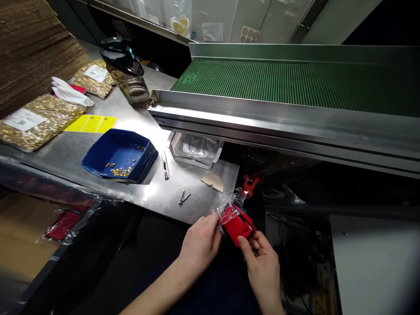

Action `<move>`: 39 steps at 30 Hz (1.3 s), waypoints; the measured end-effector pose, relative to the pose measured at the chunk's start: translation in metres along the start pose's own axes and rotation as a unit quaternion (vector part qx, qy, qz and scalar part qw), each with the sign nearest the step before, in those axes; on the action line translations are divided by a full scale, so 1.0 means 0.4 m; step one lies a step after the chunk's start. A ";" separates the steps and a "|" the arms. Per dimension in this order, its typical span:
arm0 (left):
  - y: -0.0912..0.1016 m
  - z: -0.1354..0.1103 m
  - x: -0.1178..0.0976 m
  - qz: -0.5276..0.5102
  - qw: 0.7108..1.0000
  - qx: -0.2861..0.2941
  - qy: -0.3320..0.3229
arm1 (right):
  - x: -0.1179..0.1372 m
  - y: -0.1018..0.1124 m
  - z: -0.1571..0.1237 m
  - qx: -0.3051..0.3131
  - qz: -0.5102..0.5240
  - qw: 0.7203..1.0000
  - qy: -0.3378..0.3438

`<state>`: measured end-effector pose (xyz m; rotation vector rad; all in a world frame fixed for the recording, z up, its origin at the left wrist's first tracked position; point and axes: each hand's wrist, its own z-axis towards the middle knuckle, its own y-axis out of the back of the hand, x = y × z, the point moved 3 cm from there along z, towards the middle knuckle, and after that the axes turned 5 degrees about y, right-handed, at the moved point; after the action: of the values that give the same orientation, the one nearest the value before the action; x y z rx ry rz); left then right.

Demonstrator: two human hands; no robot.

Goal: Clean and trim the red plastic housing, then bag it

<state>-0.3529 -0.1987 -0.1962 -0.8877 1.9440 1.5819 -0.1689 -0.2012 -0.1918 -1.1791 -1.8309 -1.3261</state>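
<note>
A red plastic part with a black edge [236, 226] is between my two hands, in front of the table's near right corner. My right hand [262, 264] grips its lower end, thumb on the red face. Around the upper end is a clear plastic bag [226, 205]. My left hand [204, 238] is closed on the bag's left side, its fingertips pressed together. On the table nearby lie small nippers [184, 197], a utility knife [164, 165] and a half-round beige piece [213, 181].
A blue bin [108, 144] holds small brass pieces. Behind it stand a water bottle [131, 83] and bags of brass parts [46, 116]. A green conveyor [262, 83] runs across the back right. A grey bin [197, 151] holds clear bags. An open lined carton [29, 232] stands left.
</note>
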 end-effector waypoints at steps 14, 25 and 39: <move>-0.004 -0.050 0.006 -0.366 0.924 0.074 0.081 | 0.013 -0.064 0.029 0.198 0.004 0.980 -0.014; 0.022 -0.028 0.080 -0.216 0.967 0.019 0.134 | 0.067 -0.082 0.022 0.256 -0.151 0.952 0.068; 0.063 -0.050 0.072 -0.213 0.964 -0.020 0.155 | 0.109 -0.002 0.050 0.285 -0.346 0.856 0.256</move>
<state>-0.3902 -0.2206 -0.1957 -1.5314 1.7568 1.2886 -0.1878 -0.1687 -0.1621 0.1774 -2.0649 -1.1353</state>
